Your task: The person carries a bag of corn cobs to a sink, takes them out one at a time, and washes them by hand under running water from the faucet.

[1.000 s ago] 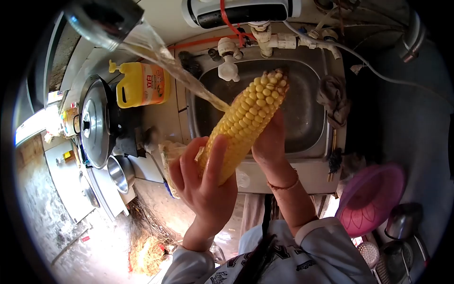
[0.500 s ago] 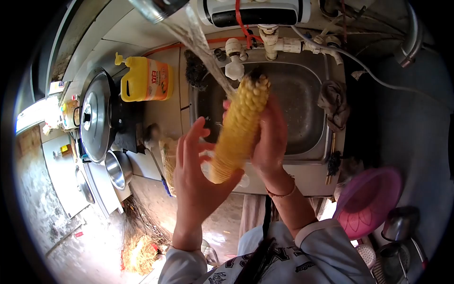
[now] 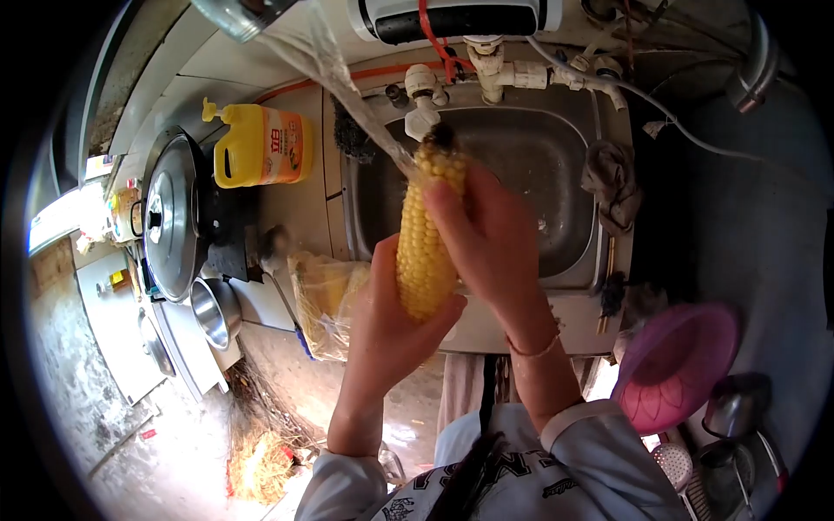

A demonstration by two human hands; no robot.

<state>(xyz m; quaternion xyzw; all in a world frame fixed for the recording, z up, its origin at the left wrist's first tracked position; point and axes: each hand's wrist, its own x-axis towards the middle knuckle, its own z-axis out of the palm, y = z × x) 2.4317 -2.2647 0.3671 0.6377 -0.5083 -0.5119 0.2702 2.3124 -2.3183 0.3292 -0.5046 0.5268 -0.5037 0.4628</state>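
Between the left hand (image 3: 395, 308) and the right hand (image 3: 491, 239), the corn cob (image 3: 425, 252) is pale yellow, patterned in rows of kernels, and blackish at its far tip. Ahead and to the left of the left hand, the jug (image 3: 240, 156) is bright yellow with an orange label (image 3: 283, 161) bearing red characters. Beyond the right hand the sink (image 3: 556, 178) is dull grey, while to that hand's right the cloth (image 3: 612, 187) is grey-brown and the basin (image 3: 673, 412) pink with a petal pattern.

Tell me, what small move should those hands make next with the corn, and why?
Probably a slight turn of the corn cob: the water stream strikes one side near its dark tip, while the left hand holds it low and the right hand higher up.
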